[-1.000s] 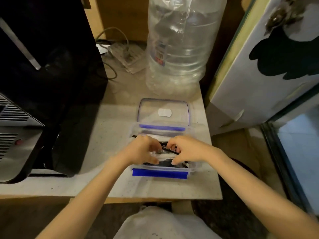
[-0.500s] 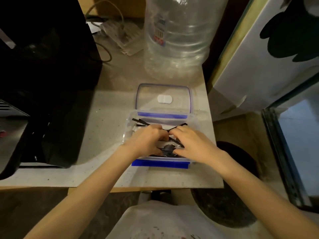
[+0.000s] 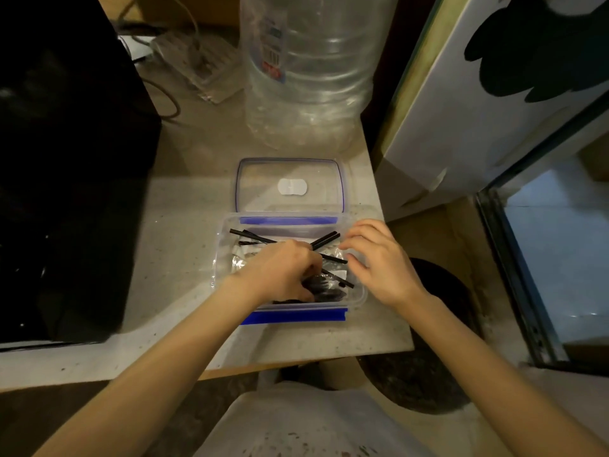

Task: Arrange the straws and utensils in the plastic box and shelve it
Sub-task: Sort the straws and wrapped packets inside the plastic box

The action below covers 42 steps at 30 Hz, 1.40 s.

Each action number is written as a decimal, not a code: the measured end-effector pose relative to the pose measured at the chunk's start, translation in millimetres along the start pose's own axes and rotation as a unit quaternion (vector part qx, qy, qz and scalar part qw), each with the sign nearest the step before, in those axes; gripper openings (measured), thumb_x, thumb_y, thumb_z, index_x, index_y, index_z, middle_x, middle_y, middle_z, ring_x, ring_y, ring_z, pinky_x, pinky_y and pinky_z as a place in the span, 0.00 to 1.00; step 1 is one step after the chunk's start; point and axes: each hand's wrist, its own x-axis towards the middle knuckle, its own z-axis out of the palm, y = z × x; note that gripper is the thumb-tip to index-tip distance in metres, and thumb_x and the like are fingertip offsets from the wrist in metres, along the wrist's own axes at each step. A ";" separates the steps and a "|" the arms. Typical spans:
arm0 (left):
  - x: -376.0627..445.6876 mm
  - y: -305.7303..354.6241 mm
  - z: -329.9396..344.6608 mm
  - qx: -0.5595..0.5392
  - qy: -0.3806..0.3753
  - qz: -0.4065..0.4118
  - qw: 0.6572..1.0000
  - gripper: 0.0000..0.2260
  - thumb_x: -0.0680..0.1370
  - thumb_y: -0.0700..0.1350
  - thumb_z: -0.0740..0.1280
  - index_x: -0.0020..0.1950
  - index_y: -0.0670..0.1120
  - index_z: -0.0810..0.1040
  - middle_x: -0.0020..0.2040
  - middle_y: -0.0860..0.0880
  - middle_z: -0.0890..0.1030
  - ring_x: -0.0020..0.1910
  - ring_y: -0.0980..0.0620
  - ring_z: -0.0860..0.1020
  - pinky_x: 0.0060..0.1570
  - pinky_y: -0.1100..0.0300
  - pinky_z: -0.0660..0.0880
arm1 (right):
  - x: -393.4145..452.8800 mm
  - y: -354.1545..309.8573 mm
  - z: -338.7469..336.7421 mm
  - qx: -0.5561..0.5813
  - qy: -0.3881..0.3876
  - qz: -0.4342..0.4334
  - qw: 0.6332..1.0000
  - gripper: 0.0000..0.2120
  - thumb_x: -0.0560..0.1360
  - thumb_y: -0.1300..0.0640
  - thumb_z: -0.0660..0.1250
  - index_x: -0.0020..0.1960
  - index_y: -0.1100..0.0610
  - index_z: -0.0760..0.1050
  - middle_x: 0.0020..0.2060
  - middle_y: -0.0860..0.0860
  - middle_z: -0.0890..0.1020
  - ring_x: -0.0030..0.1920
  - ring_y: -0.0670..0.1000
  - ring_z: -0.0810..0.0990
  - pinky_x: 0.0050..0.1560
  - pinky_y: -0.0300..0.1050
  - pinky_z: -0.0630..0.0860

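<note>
We have left hand [image 3: 283,272] fingers curled on black straws [image 3: 324,240] in plastic box [image 3: 224,255], frame centre; straws cross diagonally; right hand [image 3: 379,258] open, empty, hovering just right.

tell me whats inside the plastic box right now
Inside the plastic box: several black straws lying crossed, clear wrappers beneath, and dark utensils near the front. The left hand covers the middle, so what lies under it cannot be seen.
</note>
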 end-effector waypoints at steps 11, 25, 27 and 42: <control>21.0 17.3 16.1 0.001 0.048 0.086 0.995 0.17 0.71 0.49 0.70 0.60 0.53 0.78 0.59 0.52 0.78 0.54 0.51 0.74 0.51 0.56 0.74 | -0.9 -9.9 -0.2 0.096 -0.016 0.205 0.974 0.30 0.75 0.59 0.67 0.74 0.56 0.59 0.67 0.53 0.70 0.64 0.52 0.72 0.59 0.43 0.72; 18.8 4.9 19.7 0.069 0.073 0.123 0.987 0.18 0.74 0.47 0.68 0.63 0.52 0.74 0.63 0.50 0.76 0.63 0.51 0.72 0.59 0.57 0.68 | 1.8 -5.8 4.4 0.133 -0.002 0.220 0.966 0.28 0.74 0.60 0.68 0.71 0.56 0.64 0.65 0.53 0.71 0.57 0.53 0.77 0.51 0.42 0.77; 15.9 4.6 21.5 0.089 0.108 0.131 0.981 0.15 0.73 0.44 0.69 0.59 0.50 0.77 0.57 0.49 0.80 0.57 0.48 0.77 0.52 0.56 0.72 | 1.2 -4.7 4.7 0.135 -0.001 0.218 0.966 0.27 0.74 0.60 0.68 0.71 0.56 0.64 0.65 0.53 0.72 0.56 0.53 0.77 0.50 0.40 0.76; 2.0 -21.1 13.8 0.056 0.205 0.047 0.976 0.20 0.64 0.46 0.78 0.54 0.45 0.80 0.48 0.46 0.83 0.47 0.47 0.80 0.44 0.54 0.78 | -1.3 -3.9 3.6 0.131 -0.013 0.207 0.969 0.28 0.75 0.59 0.67 0.72 0.55 0.62 0.65 0.52 0.72 0.56 0.50 0.76 0.51 0.40 0.75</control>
